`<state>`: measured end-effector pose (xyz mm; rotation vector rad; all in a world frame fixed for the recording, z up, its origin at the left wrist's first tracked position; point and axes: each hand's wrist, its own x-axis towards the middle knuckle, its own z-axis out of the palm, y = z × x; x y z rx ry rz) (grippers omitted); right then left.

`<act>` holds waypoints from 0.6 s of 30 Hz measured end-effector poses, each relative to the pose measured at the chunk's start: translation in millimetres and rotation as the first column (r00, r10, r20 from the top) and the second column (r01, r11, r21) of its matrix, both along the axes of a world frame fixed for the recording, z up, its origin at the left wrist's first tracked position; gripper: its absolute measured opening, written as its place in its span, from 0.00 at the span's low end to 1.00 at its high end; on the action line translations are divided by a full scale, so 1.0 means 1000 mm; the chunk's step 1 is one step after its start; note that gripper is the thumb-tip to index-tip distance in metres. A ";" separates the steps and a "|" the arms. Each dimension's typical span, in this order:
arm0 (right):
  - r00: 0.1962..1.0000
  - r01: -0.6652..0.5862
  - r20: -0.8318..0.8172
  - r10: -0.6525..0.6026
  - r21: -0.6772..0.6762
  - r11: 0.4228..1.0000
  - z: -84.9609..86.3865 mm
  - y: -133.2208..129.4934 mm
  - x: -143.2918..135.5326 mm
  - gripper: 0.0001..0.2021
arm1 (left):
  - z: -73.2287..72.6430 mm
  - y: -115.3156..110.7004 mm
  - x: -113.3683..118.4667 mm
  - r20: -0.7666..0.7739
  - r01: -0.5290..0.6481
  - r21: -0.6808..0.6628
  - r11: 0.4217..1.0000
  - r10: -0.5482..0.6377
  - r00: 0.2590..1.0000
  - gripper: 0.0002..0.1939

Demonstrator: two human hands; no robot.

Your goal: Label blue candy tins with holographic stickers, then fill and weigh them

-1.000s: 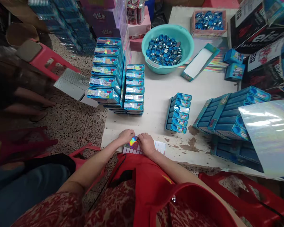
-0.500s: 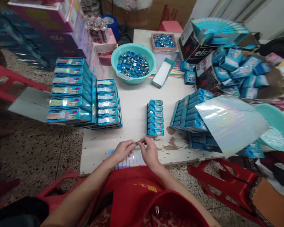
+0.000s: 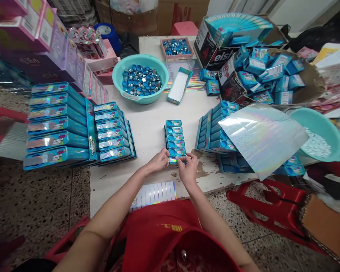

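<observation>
Sticker (image 3: pixel 173 160), ends apparently pinched in left hand (image 3: pixel 159 160) and right hand (image 3: pixel 188 169), lies at the near end of the box row (image 3: pixel 175 144) on the surface (image 3: pixel 149 126); placing seems underway (more strips (image 3: pixel 161 192) lie nearby), next calling for even pressing.

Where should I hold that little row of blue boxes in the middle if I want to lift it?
Probably squeeze the row of blue boxes midway along its long sides, one hand from each side: it's narrow, with white table showing left and right. The left hand and right hand are at its near end.
</observation>
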<state>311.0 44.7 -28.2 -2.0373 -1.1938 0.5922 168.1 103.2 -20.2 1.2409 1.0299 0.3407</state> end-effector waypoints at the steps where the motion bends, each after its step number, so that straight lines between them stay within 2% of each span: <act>1: 0.999 0.015 -0.036 -0.015 -0.010 1.000 -0.003 0.000 0.001 0.06 | -0.003 0.001 0.001 0.017 -0.009 -0.023 1.000 0.009 1.000 0.06; 3: 0.992 0.042 -0.117 -0.043 -0.008 0.999 -0.009 0.001 0.004 0.06 | -0.010 0.002 0.001 0.011 -0.024 -0.060 0.998 0.025 1.000 0.07; 5: 0.967 0.111 -0.231 -0.108 0.001 0.994 -0.014 0.001 0.008 0.09 | -0.019 0.001 -0.001 -0.109 -0.064 -0.054 0.996 0.058 0.992 0.07; 7: 0.904 0.202 -0.380 -0.196 -0.024 0.979 -0.015 0.001 0.011 0.16 | -0.027 -0.004 -0.003 -0.259 -0.126 -0.012 0.992 0.119 0.959 0.07; 9: 0.851 0.243 -0.466 -0.243 -0.061 0.968 -0.014 0.002 0.013 0.22 | -0.032 -0.016 -0.002 -0.316 -0.231 0.083 0.969 0.245 0.916 0.10; 11: 0.876 0.215 -0.426 -0.226 -0.073 0.974 -0.012 0.004 0.013 0.22 | -0.036 -0.035 0.007 -0.264 -0.331 0.217 0.919 0.381 0.886 0.18; 12: 0.902 0.200 -0.373 -0.216 -0.081 0.976 -0.011 0.005 0.012 0.22 | -0.036 -0.046 0.012 -0.230 -0.340 0.278 0.898 0.406 0.885 0.24; 13: 0.924 0.193 -0.317 -0.213 -0.093 0.977 -0.010 0.007 0.012 0.20 | -0.036 -0.056 0.018 -0.215 -0.306 0.321 0.896 0.384 0.898 0.30; 15: 0.946 0.185 -0.248 -0.209 -0.115 0.976 -0.006 0.008 0.014 0.17 | -0.036 -0.070 0.021 -0.291 -0.113 0.333 0.936 0.216 0.932 0.39; 16: 0.949 0.182 -0.242 -0.203 -0.107 0.977 -0.004 0.006 0.015 0.16 | -0.035 -0.073 0.017 -0.365 -0.004 0.306 0.952 0.121 0.923 0.40; 18: 0.963 0.171 -0.210 -0.170 -0.014 0.985 0.003 -0.001 0.016 0.15 | -0.034 -0.074 -0.008 -0.494 0.128 0.232 0.964 0.003 0.869 0.35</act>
